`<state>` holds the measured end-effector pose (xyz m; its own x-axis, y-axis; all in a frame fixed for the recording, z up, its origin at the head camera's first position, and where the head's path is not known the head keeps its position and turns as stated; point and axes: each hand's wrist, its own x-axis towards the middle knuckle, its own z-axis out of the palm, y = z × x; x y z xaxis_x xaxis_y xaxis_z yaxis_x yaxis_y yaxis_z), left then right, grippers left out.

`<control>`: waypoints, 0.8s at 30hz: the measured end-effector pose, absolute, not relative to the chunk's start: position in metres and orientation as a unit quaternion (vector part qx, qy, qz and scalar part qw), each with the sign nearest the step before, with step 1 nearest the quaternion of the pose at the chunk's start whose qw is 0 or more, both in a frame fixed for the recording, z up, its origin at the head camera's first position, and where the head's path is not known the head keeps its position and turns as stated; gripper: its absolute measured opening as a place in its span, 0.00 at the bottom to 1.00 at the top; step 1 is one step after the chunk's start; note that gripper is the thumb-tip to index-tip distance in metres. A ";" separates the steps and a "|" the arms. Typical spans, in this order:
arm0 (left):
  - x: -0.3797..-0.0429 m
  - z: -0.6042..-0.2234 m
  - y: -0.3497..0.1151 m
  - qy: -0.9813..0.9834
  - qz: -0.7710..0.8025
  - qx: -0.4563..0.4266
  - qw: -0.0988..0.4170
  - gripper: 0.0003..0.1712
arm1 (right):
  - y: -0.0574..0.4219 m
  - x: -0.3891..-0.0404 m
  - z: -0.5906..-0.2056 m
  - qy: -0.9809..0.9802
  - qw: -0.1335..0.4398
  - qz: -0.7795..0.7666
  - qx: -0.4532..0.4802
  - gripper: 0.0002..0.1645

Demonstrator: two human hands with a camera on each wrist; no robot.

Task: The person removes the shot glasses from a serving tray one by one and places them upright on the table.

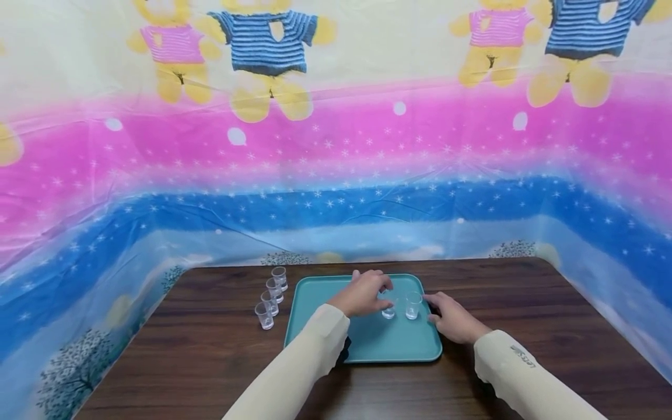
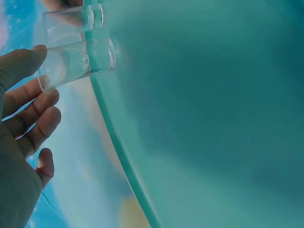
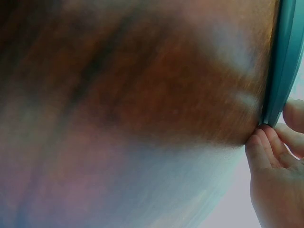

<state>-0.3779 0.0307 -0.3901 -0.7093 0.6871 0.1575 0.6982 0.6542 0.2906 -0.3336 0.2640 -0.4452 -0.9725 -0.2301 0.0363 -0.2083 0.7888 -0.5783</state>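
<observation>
My left hand (image 1: 362, 294) is over the teal tray (image 1: 315, 291). Its thumb and index finger pinch the rim of a small clear shot glass (image 2: 76, 64), while the other fingers curl loosely beside it. This shot glass stands upright, its base at the tray surface. Just right of it, a second shot glass (image 1: 413, 306) stands on the tray. At the tray's right edge, my right hand (image 1: 455, 318) holds the rim, thumb on one side and fingertips low against the other in the right wrist view.
Several clear shot glasses (image 1: 265, 315) stand in a slanted row left of the tray. Dark wooden table (image 1: 210, 350) surrounds the tray, and a patterned cloth (image 1: 336, 204) hangs behind it.
</observation>
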 end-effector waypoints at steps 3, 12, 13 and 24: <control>-0.377 -0.387 0.023 -0.910 -0.166 -0.380 0.022 0.19 | 0.264 -0.333 -0.445 0.944 0.020 -0.307 -0.116 0.29; -0.377 -0.384 -0.009 -0.909 -0.196 -0.368 0.010 0.17 | 0.266 -0.332 -0.446 0.944 0.013 -0.305 -0.129 0.28; -0.377 -0.384 -0.014 -0.908 -0.200 -0.368 0.007 0.16 | 0.266 -0.332 -0.446 0.943 0.012 -0.305 -0.130 0.28; -0.375 -0.381 -0.062 -0.903 -0.226 -0.364 0.023 0.16 | 0.264 -0.330 -0.445 0.944 0.013 -0.302 -0.133 0.28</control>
<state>-0.3750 -0.0618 -0.3815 -0.7344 0.6467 0.2060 0.6676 0.6333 0.3916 -0.3302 0.2641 -0.4455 -0.9641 -0.2598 0.0551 -0.2435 0.7820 -0.5737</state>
